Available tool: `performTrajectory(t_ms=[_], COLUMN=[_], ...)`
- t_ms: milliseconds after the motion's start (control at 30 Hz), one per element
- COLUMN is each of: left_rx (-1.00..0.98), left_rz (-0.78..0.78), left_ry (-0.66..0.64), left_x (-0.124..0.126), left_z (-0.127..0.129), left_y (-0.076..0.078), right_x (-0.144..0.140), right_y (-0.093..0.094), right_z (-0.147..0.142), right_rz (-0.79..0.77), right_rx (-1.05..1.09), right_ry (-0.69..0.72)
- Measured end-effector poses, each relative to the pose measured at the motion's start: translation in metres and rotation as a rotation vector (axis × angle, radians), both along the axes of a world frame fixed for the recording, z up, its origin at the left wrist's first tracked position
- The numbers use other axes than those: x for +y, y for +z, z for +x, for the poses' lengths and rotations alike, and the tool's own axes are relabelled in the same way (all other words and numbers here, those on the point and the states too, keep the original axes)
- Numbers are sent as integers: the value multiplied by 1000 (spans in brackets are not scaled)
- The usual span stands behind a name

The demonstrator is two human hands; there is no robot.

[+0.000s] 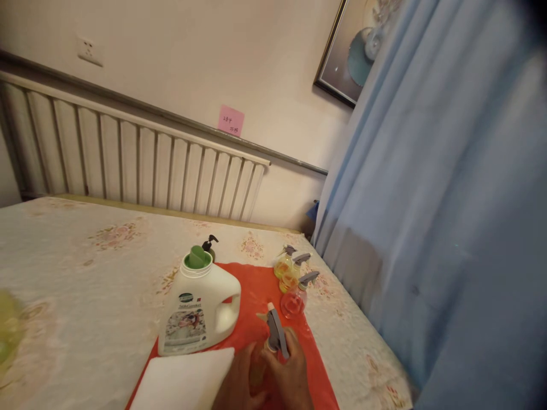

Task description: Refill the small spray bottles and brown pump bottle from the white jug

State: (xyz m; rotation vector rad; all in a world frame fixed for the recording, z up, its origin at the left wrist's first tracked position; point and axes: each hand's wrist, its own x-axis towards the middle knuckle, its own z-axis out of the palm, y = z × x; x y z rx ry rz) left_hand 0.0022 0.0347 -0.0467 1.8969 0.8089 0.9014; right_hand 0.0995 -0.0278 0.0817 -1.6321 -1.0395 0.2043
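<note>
Grey-headed spray bottle [276,333]: right hand [293,367] is pinching its top, left hand [239,378] is clasping its body (mostly hidden). A slipping left grip could be letting it tip.

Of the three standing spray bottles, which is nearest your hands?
The pink bottle, frontmost in the row; the middle bottle and rear bottle look yellowish and stand farther back.

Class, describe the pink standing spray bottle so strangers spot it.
Left of the blue curtain lies a red cloth. By its right edge stand three grey-headed spray bottles. The pink spray bottle stands frontmost; the other two are yellow.
</note>
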Motion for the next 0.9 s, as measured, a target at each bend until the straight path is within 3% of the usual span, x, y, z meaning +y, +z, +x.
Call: performTrajectory(t_ms=[267, 567, 767, 900], left_rx=[16, 58, 76, 67], left_rz=[-23, -52, -61, -28], left_ry=[-40, -31, -77, -88], left_x=[1, 1, -2, -4], left_z=[-3, -4, -9, -10], left_y=[7, 5, 31, 39], right_x=[-6, -4, -8, -5], right_y=[7, -6, -8, -6], right_z=[6, 10, 10, 6], right_rz=[26, 31, 60, 14], right_rx=[244, 253, 379, 287], right_ry=[188, 42, 219, 98])
